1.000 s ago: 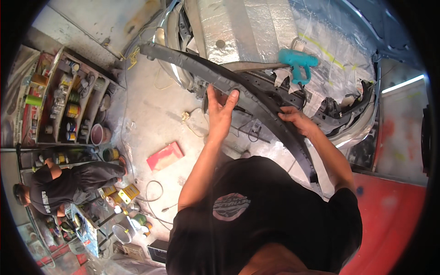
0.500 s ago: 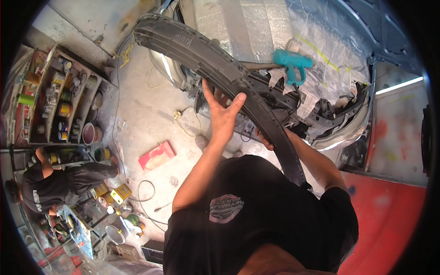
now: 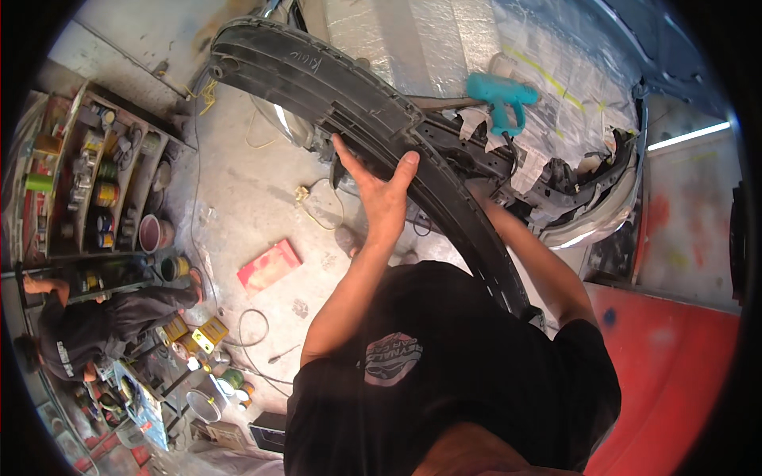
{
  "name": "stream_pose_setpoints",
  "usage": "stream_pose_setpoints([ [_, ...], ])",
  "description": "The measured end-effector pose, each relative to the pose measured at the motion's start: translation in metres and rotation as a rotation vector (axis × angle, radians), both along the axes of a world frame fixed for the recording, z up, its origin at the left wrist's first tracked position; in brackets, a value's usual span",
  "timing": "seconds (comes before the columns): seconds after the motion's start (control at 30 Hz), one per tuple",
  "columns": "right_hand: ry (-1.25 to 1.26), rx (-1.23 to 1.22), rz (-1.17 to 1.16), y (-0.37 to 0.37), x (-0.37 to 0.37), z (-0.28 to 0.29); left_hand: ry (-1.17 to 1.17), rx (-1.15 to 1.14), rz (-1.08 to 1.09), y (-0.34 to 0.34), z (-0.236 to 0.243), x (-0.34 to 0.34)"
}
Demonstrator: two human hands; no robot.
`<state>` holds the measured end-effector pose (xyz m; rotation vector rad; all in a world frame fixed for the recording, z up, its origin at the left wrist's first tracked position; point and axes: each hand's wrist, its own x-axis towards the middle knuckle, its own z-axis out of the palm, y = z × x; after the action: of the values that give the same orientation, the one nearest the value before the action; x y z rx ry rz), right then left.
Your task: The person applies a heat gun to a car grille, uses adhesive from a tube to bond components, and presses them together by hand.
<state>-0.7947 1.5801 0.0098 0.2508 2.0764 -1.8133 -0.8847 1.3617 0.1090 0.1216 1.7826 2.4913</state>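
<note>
A long, curved black plastic car bumper (image 3: 361,99) stretches slantwise from the upper left down to my torso. Its ribbed inner side faces me, with light handwriting near the far end. Against its lower left edge, my left hand (image 3: 382,198) supports it, thumb and index finger spread wide and the other fingers tucked partly out of sight. My right forearm (image 3: 536,262) reaches behind the bumper from the right, so the right hand is hidden. Beyond the bumper, a teal heat gun (image 3: 502,101) lies on the covered front of a car (image 3: 556,178) with its bumper area exposed.
Shelves of cans (image 3: 95,174) stand at left, near a co-worker in dark clothes (image 3: 103,325). On the floor lie a red and cream block (image 3: 270,266), a cable (image 3: 252,333) and several containers (image 3: 210,333). A red panel (image 3: 659,365) is at right.
The bumper has shifted slightly left, its far end rising a little, and my left hand has moved with it. My right fingers, seen before beneath the bumper, have gone behind it.
</note>
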Motion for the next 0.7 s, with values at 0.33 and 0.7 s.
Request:
stream_pose_setpoints([
  [0.33, 0.562, 0.043, -0.285, -0.052, -0.080, 0.154, 0.056, 0.092, -0.016, 0.003, -0.004, 0.002],
  [0.7, 0.590, 0.059, -0.271, -0.067, -0.085, 0.148, 0.037, 0.144, -0.002, -0.013, 0.002, 0.011],
])
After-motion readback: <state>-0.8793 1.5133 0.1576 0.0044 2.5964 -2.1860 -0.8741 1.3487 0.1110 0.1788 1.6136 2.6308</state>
